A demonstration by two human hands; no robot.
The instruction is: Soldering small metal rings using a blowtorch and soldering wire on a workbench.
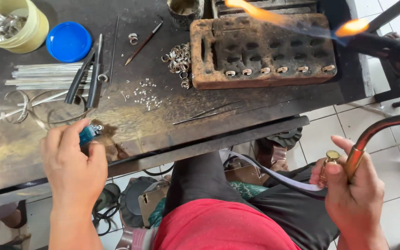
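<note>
Leftmost, a yellow tub [12,23] of small metal pieces and a blue lid [68,41], set back along the far edge of the tabletop [163,125]. Next, a bundle of silver rods [42,76] with black-handled pliers [86,76] laid across them, close to hand. Left hand [72,169]: fingers closed round a blue lighter [89,133], its metal head up, held low at the near edge. Centre: loose ring blanks [179,62] heaped beside the charred soldering block [262,51]; tweezers [207,113] in front. Six rings [278,70] line the block's front ledge, evenly spaced, probably so flame can reach each. Right hand [353,190]: fingers wrapped round the brass torch handle [355,157], thumb on its valve knob; the curved pipe leads away right. An orange flame [348,28] burns over the block's far right corner, though the lit tip's link to that pipe is out of frame.
</note>
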